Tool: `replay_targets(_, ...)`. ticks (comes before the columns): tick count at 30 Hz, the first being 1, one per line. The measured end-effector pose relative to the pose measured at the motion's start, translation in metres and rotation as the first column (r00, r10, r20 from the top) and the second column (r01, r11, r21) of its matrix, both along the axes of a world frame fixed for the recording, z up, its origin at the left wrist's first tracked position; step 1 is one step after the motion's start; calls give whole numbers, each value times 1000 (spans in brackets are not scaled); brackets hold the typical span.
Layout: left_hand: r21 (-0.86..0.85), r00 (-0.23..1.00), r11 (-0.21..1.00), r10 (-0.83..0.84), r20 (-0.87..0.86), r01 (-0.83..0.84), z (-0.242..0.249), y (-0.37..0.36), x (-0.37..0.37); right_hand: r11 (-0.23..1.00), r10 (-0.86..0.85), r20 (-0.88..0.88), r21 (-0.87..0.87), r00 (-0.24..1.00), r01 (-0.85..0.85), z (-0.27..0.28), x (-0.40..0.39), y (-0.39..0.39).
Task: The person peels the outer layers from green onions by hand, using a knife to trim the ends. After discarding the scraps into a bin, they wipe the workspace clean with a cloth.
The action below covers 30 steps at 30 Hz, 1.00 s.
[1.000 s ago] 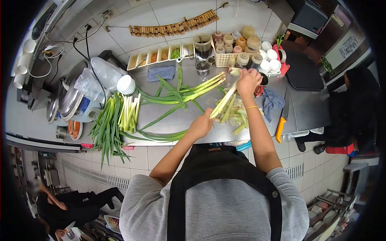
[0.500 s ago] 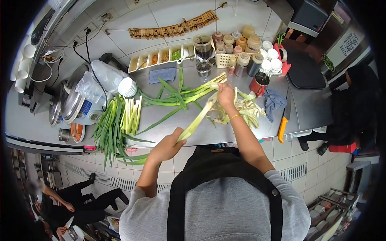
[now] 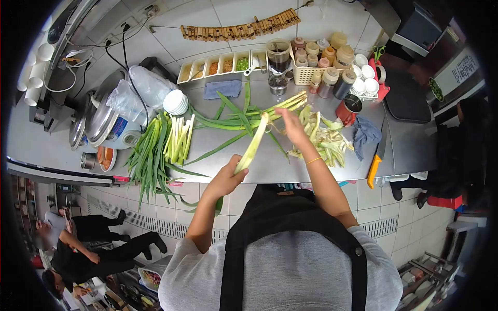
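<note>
My left hand (image 3: 226, 180) grips a long green onion stalk (image 3: 252, 144) at the counter's front edge, white end pointing up and away. My right hand (image 3: 291, 126) hovers just right of the stalk's tip, fingers spread and holding nothing, above a pile of peeled outer leaves (image 3: 325, 138). Cleaned white stalks (image 3: 179, 137) lie in a row at the left, beside a bunch of green tops (image 3: 149, 158). Several uncleaned green onions (image 3: 244, 117) lie across the steel counter (image 3: 290, 168) behind the held stalk.
An orange-handled knife (image 3: 376, 156) lies at the right with a blue cloth (image 3: 365, 131) and a red cup (image 3: 348, 109). Sauce bottles in a basket (image 3: 317, 65), condiment trays (image 3: 220, 66), stacked white bowls (image 3: 176, 101) and rice cookers (image 3: 104, 124) line the back. People crouch below at left (image 3: 83, 249).
My right hand has stripped leaves off the stalk and let go; it now hangs open over the peel pile. My left hand still holds the stalk, drawn slightly toward me.
</note>
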<state>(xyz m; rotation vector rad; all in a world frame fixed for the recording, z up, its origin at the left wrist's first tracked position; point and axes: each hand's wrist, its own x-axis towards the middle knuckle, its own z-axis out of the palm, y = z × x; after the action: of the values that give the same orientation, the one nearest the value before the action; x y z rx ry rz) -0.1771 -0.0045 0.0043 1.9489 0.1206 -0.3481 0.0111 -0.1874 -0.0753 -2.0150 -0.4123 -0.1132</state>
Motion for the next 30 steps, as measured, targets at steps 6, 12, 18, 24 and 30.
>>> replay_targets(6,-179,972,983,-82,-220,43,3,9,4,975,200,-81,-84,976,-207,9,-11,-15)
replay_targets(12,-153,947,982,-153,-282,113,22,31,-17,933,-24,255,-341,967,114,-16,10,-21)
replay_targets(18,-185,961,983,-36,-274,-16,28,51,-37,850,-49,108,-517,993,99,-14,43,-64)
replay_targets(24,-66,996,998,15,-82,-21,-17,11,12,867,-154,145,-454,977,204,1,-3,-31)
replay_targets(30,-34,1000,999,17,-10,-18,-55,-18,77,752,-481,417,-257,771,608,-12,-19,-81)
